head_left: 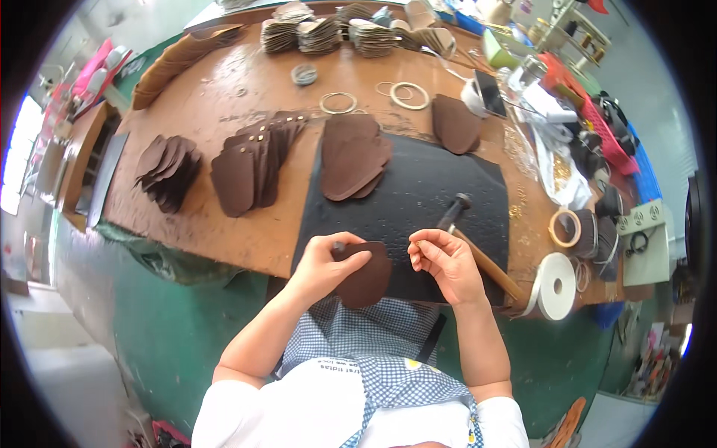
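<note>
My left hand is closed on a dark brown leather piece with rounded corners, held over the near edge of the black mat. Beside its fingers shows the end of a small dark object, whose kind I cannot make out. To the right, my right hand is raised in a pinch; anything between the fingertips is too small to name. A hammer lies on the mat just beyond that hand, its wooden handle slanting toward the table's near edge.
Brown leather stacks lie across the table, some with metal studs. Grey-brown piles line the back. At right are a white tape roll, a tan tape roll, a phone, scattered brass bits and a power strip.
</note>
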A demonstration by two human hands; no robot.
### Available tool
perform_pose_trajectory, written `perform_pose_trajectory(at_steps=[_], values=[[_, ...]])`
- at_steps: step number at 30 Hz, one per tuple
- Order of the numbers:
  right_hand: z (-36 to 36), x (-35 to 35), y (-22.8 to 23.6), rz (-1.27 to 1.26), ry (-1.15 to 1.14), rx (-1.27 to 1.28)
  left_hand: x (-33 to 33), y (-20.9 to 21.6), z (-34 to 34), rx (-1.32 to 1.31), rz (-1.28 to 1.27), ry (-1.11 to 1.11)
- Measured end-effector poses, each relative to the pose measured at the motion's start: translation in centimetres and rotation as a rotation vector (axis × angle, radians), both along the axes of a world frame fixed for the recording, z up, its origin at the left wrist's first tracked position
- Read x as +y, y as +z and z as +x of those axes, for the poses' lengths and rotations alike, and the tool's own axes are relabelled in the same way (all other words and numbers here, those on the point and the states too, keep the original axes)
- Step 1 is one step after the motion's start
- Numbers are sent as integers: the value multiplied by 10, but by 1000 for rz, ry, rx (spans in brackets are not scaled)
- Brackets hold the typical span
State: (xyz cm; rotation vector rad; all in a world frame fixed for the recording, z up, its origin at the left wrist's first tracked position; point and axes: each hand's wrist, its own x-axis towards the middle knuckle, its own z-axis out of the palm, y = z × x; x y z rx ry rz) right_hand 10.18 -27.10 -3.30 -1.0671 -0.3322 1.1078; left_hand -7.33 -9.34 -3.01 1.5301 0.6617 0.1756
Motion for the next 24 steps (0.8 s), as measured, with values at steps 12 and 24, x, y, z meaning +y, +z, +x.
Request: perform_pose_trajectory(at_steps=[12, 24], values=[[-27, 19, 4, -15, 51, -224, 0, -7, -7, -16, -112, 32], [-39, 17, 7, -80, -39, -473, 2, -3, -3, -62, -244, 39]])
